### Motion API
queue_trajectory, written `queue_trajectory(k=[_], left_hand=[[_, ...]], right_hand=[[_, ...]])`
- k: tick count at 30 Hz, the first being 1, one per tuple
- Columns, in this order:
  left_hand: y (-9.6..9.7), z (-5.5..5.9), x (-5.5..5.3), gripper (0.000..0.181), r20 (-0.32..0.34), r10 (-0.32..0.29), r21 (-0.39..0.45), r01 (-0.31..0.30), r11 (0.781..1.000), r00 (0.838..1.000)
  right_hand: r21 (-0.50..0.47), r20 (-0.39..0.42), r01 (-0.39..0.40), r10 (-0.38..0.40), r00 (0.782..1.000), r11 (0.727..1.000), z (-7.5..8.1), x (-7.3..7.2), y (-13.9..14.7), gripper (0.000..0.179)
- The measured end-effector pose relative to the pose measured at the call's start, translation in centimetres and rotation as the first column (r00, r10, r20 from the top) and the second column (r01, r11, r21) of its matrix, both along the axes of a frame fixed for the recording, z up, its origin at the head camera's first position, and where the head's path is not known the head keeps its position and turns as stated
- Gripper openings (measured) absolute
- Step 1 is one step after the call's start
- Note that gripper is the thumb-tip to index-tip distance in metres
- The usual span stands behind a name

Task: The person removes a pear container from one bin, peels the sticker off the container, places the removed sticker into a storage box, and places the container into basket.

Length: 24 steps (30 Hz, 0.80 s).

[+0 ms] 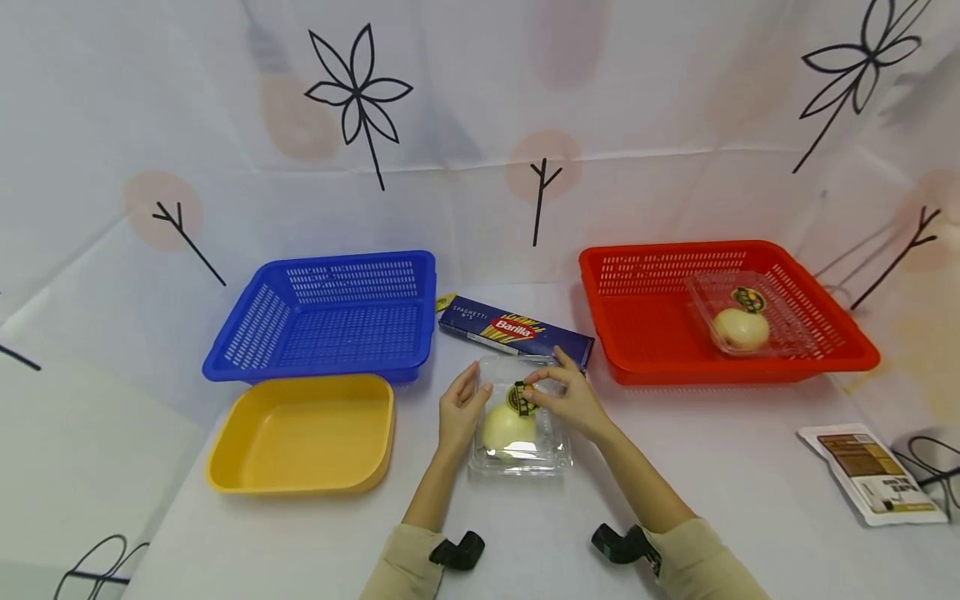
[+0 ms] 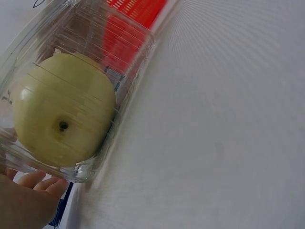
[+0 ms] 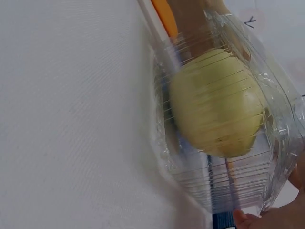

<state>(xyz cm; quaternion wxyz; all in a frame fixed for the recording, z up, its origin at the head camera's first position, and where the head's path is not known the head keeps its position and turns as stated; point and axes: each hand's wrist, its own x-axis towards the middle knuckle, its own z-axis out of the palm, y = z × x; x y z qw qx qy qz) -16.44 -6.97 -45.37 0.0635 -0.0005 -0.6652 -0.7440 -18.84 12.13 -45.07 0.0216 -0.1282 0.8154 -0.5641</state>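
A clear plastic clamshell box [image 1: 551,457] sits in front of me, with a round pale yellow-green fruit [image 1: 508,428] inside. A dark round sticker [image 1: 521,398] is on its lid. My left hand [image 1: 459,410] grips the box's left side, thumb over the lid. From the right, my right hand [image 1: 576,402] holds the box, its thumb and index finger at the sticker. Through the clear wall, the left wrist view shows the fruit [image 2: 66,107] with a small dark pit. Fingers of the right hand [image 3: 281,212] touch the box's corner in the right wrist view.
Behind the box lies a blue spaghetti box [image 1: 517,328]. At left are a blue basket [image 1: 318,371] and a yellow tray [image 1: 300,490]. A red basket [image 1: 637,333] at right holds another clear box [image 1: 783,329] with a similar fruit. A white-and-brown pouch [image 1: 873,475] lies far right.
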Motion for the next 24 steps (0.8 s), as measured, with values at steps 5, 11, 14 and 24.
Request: queue_trajectory(k=[5,11,14,24], left_hand=[[0.0,-0.2,-0.1,0.046,0.008,0.004,0.006,-0.004,1.0,1.0],[0.0,-1.7,-0.7,0.046,-0.01,0.013,0.014,-0.013,1.0,1.0],[0.0,-1.0,-0.4,0.046,0.0,0.006,0.012,-0.006,1.0,1.0],[0.0,-0.1,0.0,0.046,0.007,0.001,-0.025,-0.001,1.0,1.0]], right_hand=[[0.028,-0.065,0.032,-0.03,0.997,0.999,0.0,-0.1,-0.5,0.014],[0.025,-0.215,0.115,-0.107,0.971,0.993,-0.2,0.2,-1.2,0.007],[0.004,-0.278,0.133,-0.127,0.952,0.991,-0.4,0.4,-1.2,0.008],[0.072,-0.53,0.185,-0.119,0.839,0.98,-0.5,0.6,-1.5,0.01]])
